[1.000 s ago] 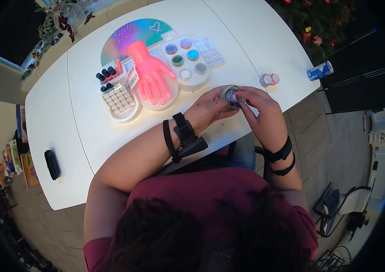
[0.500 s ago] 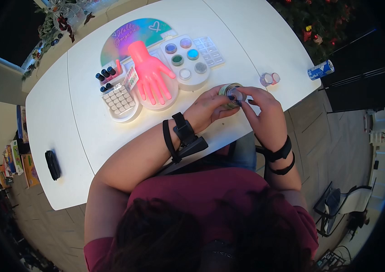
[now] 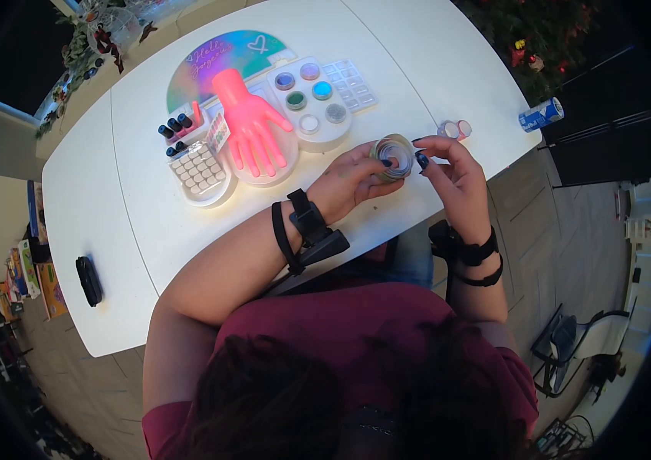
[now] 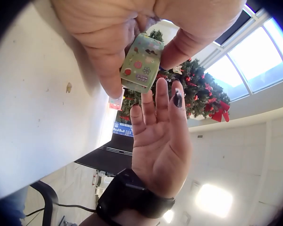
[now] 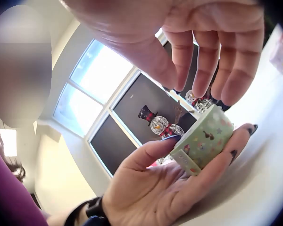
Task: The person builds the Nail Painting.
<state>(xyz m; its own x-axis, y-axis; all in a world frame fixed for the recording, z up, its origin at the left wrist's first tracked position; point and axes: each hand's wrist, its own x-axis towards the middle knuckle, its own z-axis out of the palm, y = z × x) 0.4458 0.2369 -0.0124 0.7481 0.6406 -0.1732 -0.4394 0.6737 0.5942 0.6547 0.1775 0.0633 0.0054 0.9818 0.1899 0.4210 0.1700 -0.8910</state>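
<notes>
A green sticker-patterned roll point(image 3: 394, 159) is gripped by my left hand point(image 3: 348, 182), with the thumb at its hollow middle and fingers around the outside. In the left wrist view the roll point(image 4: 142, 62) shows small printed pictures between the left fingers. My right hand point(image 3: 460, 180) hovers just right of the roll, thumb and forefinger near each other. From the left wrist, the right hand point(image 4: 160, 146) has relaxed fingers and no object visible in it. The right wrist view shows the right hand point(image 5: 198, 42) above the roll point(image 5: 205, 141), a small gap between them.
A pink model hand point(image 3: 253, 123) stands on a lit display with nail polish bottles point(image 3: 176, 126) and a white holder of coloured pots point(image 3: 322, 134). Two small rolls point(image 3: 456, 129) and a blue can point(image 3: 542, 115) are to the right, a black case point(image 3: 88, 281) at the left.
My right fingers have come away from the roll towards the right. The roll has been tilted, so its round opening shows more to the head camera; my left hand keeps its hold.
</notes>
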